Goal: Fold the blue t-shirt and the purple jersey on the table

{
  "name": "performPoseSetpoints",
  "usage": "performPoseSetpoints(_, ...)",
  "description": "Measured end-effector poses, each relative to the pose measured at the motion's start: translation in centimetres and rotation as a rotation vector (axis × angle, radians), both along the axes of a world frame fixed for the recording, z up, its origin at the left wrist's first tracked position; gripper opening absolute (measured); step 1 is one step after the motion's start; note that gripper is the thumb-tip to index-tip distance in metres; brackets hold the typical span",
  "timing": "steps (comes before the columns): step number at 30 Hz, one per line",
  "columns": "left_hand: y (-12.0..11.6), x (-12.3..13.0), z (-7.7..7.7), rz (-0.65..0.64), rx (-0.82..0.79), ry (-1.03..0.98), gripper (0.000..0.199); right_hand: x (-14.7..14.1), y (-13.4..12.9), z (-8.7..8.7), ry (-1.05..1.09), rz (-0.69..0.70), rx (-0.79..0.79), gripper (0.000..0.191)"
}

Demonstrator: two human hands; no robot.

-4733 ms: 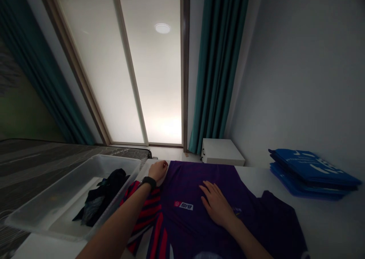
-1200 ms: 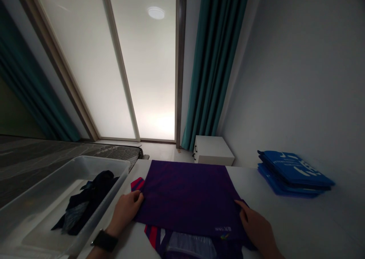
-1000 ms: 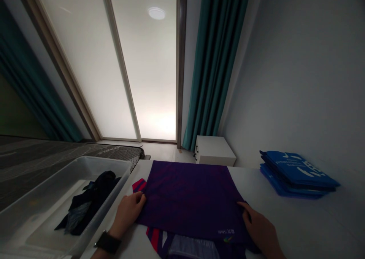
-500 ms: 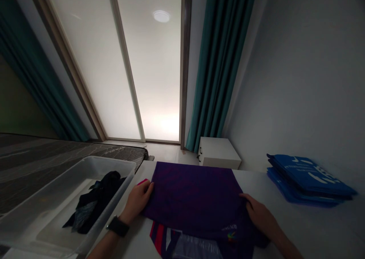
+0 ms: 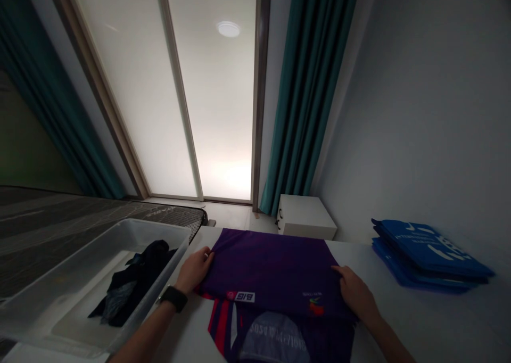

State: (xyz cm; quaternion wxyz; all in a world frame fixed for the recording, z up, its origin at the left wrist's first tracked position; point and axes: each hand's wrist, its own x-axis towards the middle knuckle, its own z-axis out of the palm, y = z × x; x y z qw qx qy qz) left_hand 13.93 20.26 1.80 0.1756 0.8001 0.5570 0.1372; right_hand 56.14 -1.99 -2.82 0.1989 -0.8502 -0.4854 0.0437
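A purple shirt (image 5: 271, 267) with red and white stripes and printed logos lies on the white table (image 5: 179, 331), its far part folded over toward me. My left hand (image 5: 195, 270), with a dark watch on the wrist, pinches the shirt's left edge. At the shirt's right edge, my right hand (image 5: 357, 294) has its fingers on the cloth, the index finger pointing along it and the thumb hidden.
A clear plastic bin (image 5: 80, 256) with dark clothes (image 5: 136, 283) stands at the left. Folded blue garments (image 5: 431, 254) are stacked at the right. Beyond the table are a white cabinet (image 5: 307, 214) and a dark mattress (image 5: 99, 214).
The folded purple layer has shifted and lies flatter, so a white logo and more of the grey print show. Both hands have moved slightly, staying at the shirt's sides.
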Motion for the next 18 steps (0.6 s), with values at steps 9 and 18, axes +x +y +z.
performPoseSetpoints(9,-3.0,-1.2,2.2,0.062,0.002,0.148,0.032,-1.0,-1.8,2.0,-0.105,0.013,0.112,0.049)
performPoseSetpoints(18,-3.8,0.6,2.1,-0.209,0.462,0.251,0.034,-2.9,-0.3,3.8,-0.413,0.042,-0.211,0.038)
